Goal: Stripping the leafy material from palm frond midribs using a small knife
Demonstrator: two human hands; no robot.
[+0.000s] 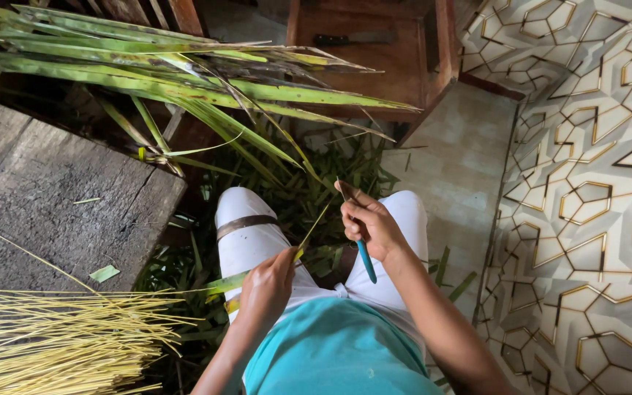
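Observation:
My left hand (268,284) is closed on a narrow green palm leaflet (222,284) that lies across my lap; its thin yellowish midrib (316,224) rises toward my right hand. My right hand (369,223) grips a small knife with a teal handle (366,261), the handle pointing down and the blade end up by my thumb, close to the midrib's upper part. Both hands are above my knees in white trousers (246,219).
A pile of stripped pale yellow midribs (45,336) lies at the lower left on a weathered wooden platform (53,190). Long green palm fronds (170,80) stretch across the top. Leaf scraps (301,183) cover the floor by my legs. A wooden bench (374,51) stands ahead, patterned wall (587,197) on the right.

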